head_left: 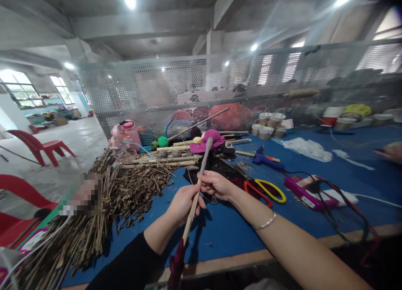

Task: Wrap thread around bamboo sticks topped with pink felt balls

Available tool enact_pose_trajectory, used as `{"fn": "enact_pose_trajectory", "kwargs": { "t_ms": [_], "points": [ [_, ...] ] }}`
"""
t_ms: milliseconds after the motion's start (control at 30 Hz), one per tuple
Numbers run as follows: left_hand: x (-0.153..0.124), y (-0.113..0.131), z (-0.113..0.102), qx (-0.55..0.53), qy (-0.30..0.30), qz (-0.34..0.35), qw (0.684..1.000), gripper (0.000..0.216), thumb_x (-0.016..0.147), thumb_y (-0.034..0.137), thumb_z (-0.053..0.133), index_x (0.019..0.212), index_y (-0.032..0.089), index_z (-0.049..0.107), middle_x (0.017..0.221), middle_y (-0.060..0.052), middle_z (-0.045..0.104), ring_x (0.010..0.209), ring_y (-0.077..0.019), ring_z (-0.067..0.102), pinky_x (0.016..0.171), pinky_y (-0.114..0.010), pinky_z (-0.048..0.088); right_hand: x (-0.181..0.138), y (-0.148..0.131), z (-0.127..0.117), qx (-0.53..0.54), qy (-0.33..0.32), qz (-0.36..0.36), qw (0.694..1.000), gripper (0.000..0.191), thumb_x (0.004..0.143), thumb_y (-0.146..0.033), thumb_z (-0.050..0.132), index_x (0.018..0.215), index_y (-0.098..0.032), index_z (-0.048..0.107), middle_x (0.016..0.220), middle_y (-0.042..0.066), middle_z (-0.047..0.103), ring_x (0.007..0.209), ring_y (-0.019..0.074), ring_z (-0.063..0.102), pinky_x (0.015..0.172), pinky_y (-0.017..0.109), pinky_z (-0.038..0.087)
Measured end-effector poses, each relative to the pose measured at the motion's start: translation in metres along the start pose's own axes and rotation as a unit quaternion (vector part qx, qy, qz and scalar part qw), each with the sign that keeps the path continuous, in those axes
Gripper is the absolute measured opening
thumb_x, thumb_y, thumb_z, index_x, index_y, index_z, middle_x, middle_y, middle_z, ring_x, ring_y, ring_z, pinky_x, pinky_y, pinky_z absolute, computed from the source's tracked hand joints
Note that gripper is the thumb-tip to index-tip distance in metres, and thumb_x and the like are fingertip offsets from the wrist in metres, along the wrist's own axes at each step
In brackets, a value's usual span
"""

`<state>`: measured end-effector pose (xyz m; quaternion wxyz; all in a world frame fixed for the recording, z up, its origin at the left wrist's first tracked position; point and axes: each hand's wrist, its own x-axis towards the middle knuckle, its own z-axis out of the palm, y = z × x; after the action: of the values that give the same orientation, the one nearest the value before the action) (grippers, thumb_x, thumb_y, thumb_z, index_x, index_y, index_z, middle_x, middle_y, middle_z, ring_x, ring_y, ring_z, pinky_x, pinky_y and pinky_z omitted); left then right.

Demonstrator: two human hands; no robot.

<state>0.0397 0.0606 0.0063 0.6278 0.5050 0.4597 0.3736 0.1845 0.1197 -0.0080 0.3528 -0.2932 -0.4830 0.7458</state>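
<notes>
A thin wooden stick (191, 218) slants upward in front of me, its far part wrapped in something grey and its near end covered in dark red material (177, 260). My left hand (184, 205) is closed around its middle. Just above, my right hand (217, 185) pinches the stick near the lower end of the grey part. Beyond the far tip lies a bundle of magenta material (214, 140). Scissors with red and yellow handles (270, 191) rest to the right of my right hand, by a black cloth (224, 171).
Dried twigs and leaves (132, 193) are heaped at left, near a pink bottle (131, 135). A blue glue gun (266, 160), a purple power strip (309, 193) with cables and several cups (266, 124) occupy the right side. Another person's hand (391, 152) shows at the right edge.
</notes>
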Motion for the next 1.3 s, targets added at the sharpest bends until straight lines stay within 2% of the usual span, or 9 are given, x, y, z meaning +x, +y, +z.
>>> {"fn": "enact_pose_trajectory", "kwargs": {
  "t_ms": [167,400,500,633,767,933,1033,1200,1300],
  "points": [
    [0.003,0.001,-0.006,0.155,0.095,0.072,0.981,0.036,0.063,0.048,0.063,0.059,0.015,0.051,0.044,0.003,0.05,0.036,-0.0065,0.043,0.037,-0.018,0.028,0.002,0.002,0.001,-0.017,0.017,0.009,1.0,0.031,0.07,-0.034,0.066,0.069,-0.017,0.041,0.045,-0.011,0.03,0.035,0.0005,0.015,0.033,0.015,0.005],
    [0.005,-0.001,0.002,-0.116,-0.018,-0.016,0.993,0.041,0.073,0.056,0.048,0.08,0.015,0.054,0.044,0.007,0.043,0.031,-0.0052,0.034,0.033,-0.018,0.026,-0.001,-0.006,0.003,0.075,0.017,-0.017,0.997,0.035,0.065,-0.035,0.07,0.082,-0.017,0.046,0.047,-0.011,0.027,0.037,0.0016,0.024,0.034,0.012,0.007],
    [0.004,-0.003,-0.004,0.0,-0.014,0.022,1.0,0.04,0.073,0.054,0.048,0.077,0.015,0.056,0.045,0.005,0.046,0.032,-0.007,0.038,0.033,-0.019,0.025,0.001,0.0,0.001,0.04,0.027,0.002,0.999,0.032,0.067,-0.034,0.069,0.074,-0.018,0.042,0.045,-0.011,0.027,0.035,0.0009,0.02,0.034,0.013,0.006],
    [0.004,-0.001,-0.013,0.196,0.086,0.106,0.971,0.031,0.061,0.042,0.066,0.059,0.016,0.051,0.046,0.005,0.047,0.038,-0.0054,0.04,0.037,-0.017,0.025,0.004,0.006,0.002,-0.007,0.036,0.018,0.999,0.031,0.071,-0.034,0.066,0.07,-0.018,0.039,0.046,-0.011,0.028,0.035,0.0005,0.016,0.033,0.014,0.006],
    [0.003,0.006,-0.01,0.054,0.036,0.048,0.997,0.03,0.07,0.045,0.056,0.064,0.016,0.049,0.044,0.005,0.047,0.033,-0.0065,0.041,0.035,-0.018,0.029,0.002,0.001,0.004,0.029,-0.009,-0.015,0.999,0.027,0.073,-0.033,0.065,0.076,-0.017,0.043,0.049,-0.01,0.029,0.037,0.0006,0.016,0.034,0.013,0.008],
    [0.0,0.007,-0.004,-0.084,-0.009,0.004,0.996,0.03,0.074,0.043,0.049,0.076,0.014,0.056,0.048,0.005,0.047,0.033,-0.0062,0.039,0.034,-0.019,0.029,0.0,-0.002,0.003,0.035,-0.029,-0.019,0.999,0.024,0.073,-0.03,0.064,0.086,-0.017,0.049,0.048,-0.009,0.031,0.038,0.0022,0.022,0.034,0.013,0.007],
    [0.0,0.003,-0.007,-0.024,-0.016,-0.001,1.0,0.034,0.076,0.047,0.044,0.078,0.015,0.056,0.048,0.003,0.049,0.034,-0.0083,0.042,0.036,-0.021,0.03,0.001,0.001,0.002,0.015,-0.009,-0.002,1.0,0.026,0.071,-0.031,0.065,0.085,-0.017,0.048,0.046,-0.01,0.032,0.036,0.0016,0.019,0.034,0.014,0.006],
    [0.005,-0.001,-0.02,0.229,0.087,0.108,0.964,0.039,0.06,0.052,0.063,0.06,0.015,0.054,0.048,0.003,0.049,0.043,-0.0077,0.042,0.042,-0.02,0.028,0.004,0.006,0.005,0.004,0.015,0.002,1.0,0.03,0.067,-0.032,0.068,0.079,-0.017,0.045,0.047,-0.011,0.033,0.035,0.0005,0.015,0.033,0.014,0.005],
    [0.007,0.001,-0.021,0.194,0.083,0.086,0.974,0.04,0.061,0.055,0.06,0.059,0.016,0.052,0.047,0.004,0.048,0.04,-0.0072,0.041,0.04,-0.02,0.028,0.005,0.006,0.006,0.024,0.001,0.0,1.0,0.029,0.068,-0.031,0.068,0.079,-0.017,0.045,0.047,-0.011,0.031,0.035,0.0005,0.014,0.033,0.013,0.006]
  ]
}}
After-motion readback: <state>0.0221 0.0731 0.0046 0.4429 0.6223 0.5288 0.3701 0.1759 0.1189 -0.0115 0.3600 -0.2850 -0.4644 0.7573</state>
